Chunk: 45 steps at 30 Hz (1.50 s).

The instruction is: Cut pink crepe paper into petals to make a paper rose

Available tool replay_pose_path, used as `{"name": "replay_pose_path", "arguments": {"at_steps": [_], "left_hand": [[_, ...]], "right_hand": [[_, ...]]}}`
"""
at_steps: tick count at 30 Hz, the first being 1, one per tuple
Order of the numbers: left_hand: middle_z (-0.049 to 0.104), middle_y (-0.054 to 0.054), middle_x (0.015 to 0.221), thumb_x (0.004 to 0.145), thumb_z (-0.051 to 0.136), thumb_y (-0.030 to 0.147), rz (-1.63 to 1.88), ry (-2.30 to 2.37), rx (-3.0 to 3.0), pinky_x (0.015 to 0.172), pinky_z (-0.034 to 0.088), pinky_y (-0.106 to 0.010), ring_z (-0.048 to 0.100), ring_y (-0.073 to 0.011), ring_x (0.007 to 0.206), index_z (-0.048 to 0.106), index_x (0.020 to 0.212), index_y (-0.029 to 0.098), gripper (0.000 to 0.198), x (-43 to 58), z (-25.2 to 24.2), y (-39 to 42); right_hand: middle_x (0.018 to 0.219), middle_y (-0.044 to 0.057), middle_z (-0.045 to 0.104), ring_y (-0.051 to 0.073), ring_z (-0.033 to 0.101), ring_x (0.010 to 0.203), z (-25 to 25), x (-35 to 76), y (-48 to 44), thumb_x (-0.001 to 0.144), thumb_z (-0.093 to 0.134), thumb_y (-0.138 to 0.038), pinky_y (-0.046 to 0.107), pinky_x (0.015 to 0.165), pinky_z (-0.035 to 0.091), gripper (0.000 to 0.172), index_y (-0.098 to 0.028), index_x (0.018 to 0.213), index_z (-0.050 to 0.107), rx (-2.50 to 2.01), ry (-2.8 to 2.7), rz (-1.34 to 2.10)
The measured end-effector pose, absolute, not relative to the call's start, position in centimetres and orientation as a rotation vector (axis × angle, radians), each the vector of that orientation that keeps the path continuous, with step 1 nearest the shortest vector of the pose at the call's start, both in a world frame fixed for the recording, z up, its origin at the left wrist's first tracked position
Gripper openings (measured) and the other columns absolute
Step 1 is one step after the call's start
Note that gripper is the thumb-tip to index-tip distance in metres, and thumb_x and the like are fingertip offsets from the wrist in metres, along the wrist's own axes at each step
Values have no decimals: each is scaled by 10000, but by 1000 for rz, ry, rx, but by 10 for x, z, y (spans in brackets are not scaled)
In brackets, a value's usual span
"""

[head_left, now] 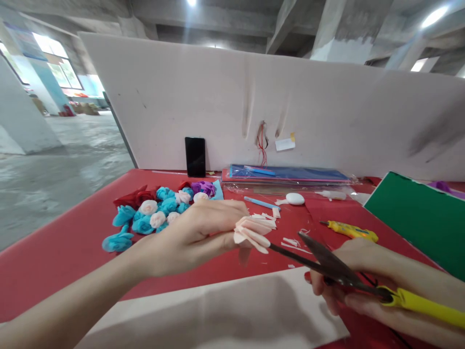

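Observation:
My left hand (pixel 207 223) pinches a folded bunch of pale pink crepe paper (pixel 252 231) between thumb and fingers, its petal-like ends pointing right. My right hand (pixel 337 281) grips a pair of scissors (pixel 337 271) with yellow handles. The blades are spread apart. The tip of the lower blade meets the edge of the paper, though whether it lies in front or touches cannot be told. Small pale paper scraps (pixel 296 245) lie on the red table between the hands. Behind my left wrist sits a cluster of blue, white and red paper flowers (pixel 143 223).
A yellow glue gun (pixel 350 230) lies beyond my right hand, near a green board (pixel 421 218). A white oval object (pixel 295 198) and a blue pen (pixel 261 202) lie mid-table. A phone (pixel 195 157) leans on the white panel (pixel 181 97). A pale sheet (pixel 218 315) covers the near edge.

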<state>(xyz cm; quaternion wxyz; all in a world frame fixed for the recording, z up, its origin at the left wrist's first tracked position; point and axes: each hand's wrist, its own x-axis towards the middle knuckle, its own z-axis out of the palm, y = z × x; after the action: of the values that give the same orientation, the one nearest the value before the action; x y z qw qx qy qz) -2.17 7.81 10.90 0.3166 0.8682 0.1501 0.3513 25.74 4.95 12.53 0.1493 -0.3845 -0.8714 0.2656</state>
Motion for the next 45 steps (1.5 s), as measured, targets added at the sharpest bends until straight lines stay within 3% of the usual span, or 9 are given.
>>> {"name": "replay_pose_path", "arguments": {"at_steps": [6, 12, 16, 22, 27, 34, 40, 45], "left_hand": [[671, -30, 748, 945, 386, 265, 859, 411, 2277, 770, 460, -267, 573, -145, 762, 645, 822, 187, 297, -18, 110, 76], [649, -9, 687, 944, 384, 308, 851, 394, 2209, 771, 460, -230, 609, -119, 706, 605, 806, 162, 299, -16, 113, 75], [659, -14, 705, 941, 400, 265, 851, 435, 2246, 751, 461, -215, 620, -125, 734, 599, 768, 162, 283, -16, 114, 75], [684, 20, 665, 932, 422, 191, 977, 401, 2311, 849, 453, -217, 631, -108, 711, 601, 839, 187, 202, -19, 113, 75], [685, 10, 698, 925, 436, 212, 925, 431, 2292, 762, 476, -215, 623, -114, 695, 616, 795, 193, 222, -18, 116, 74], [679, -1, 679, 922, 431, 219, 855, 491, 2287, 753, 480, -231, 621, -136, 714, 612, 763, 185, 243, -16, 119, 73], [677, -2, 689, 938, 406, 239, 940, 432, 2271, 773, 471, -233, 625, -124, 669, 601, 813, 179, 239, -19, 115, 73], [672, 12, 670, 932, 420, 241, 936, 444, 2272, 756, 473, -241, 623, -131, 684, 597, 808, 197, 220, -19, 115, 73]], "right_hand": [[952, -52, 712, 173, 691, 780, 125, 262, 48, 848, 524, -232, 213, 613, 588, 315, -343, 1127, 619, -990, -2630, 756], [958, -62, 696, 177, 667, 863, 118, 272, 47, 820, 582, -249, 229, 733, 566, 285, -369, 1077, 610, -1131, -2569, 707], [957, -53, 698, 161, 679, 816, 114, 273, 46, 825, 540, -177, 210, 679, 574, 347, -360, 1115, 590, -1002, -2538, 804], [968, -67, 706, 175, 694, 799, 118, 266, 48, 826, 539, -191, 223, 637, 591, 368, -399, 1125, 588, -970, -2469, 855], [976, -68, 703, 171, 694, 806, 122, 266, 48, 838, 523, -183, 214, 629, 596, 384, -399, 1152, 574, -922, -2543, 907], [958, -92, 702, 173, 693, 789, 120, 264, 48, 822, 551, -176, 218, 626, 594, 371, -421, 1095, 597, -952, -2546, 857], [1024, -109, 690, 179, 697, 821, 122, 261, 50, 845, 500, -168, 225, 631, 600, 515, -492, 1244, 475, -882, -2486, 921], [1020, -93, 694, 215, 692, 852, 122, 257, 48, 831, 511, -216, 237, 553, 598, 372, -446, 1111, 598, -934, -2519, 922]]}}
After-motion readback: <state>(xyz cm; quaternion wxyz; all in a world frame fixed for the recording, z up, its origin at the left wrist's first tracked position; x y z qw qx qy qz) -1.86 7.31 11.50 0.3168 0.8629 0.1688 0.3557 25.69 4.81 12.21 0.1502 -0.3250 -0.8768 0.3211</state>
